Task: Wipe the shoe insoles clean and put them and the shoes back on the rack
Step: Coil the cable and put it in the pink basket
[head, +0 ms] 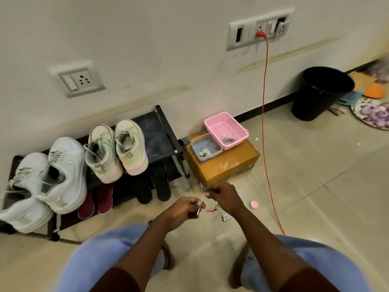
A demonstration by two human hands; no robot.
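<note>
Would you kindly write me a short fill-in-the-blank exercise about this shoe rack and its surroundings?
1. The basket on the cardboard box is ___ in colour.
2. The shoe rack carries ___ pale shoes on its top shelf.
3. The red cable is plugged into a wall ___.
4. Two maroon insoles lie on the rack's ___ shelf.
Missing words: pink; four; socket; lower.

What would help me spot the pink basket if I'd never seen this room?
Look right of the black shoe rack, where a cardboard box sits on the floor. The pink basket stands on it, latticed, unlike the clear tub beside it.
</note>
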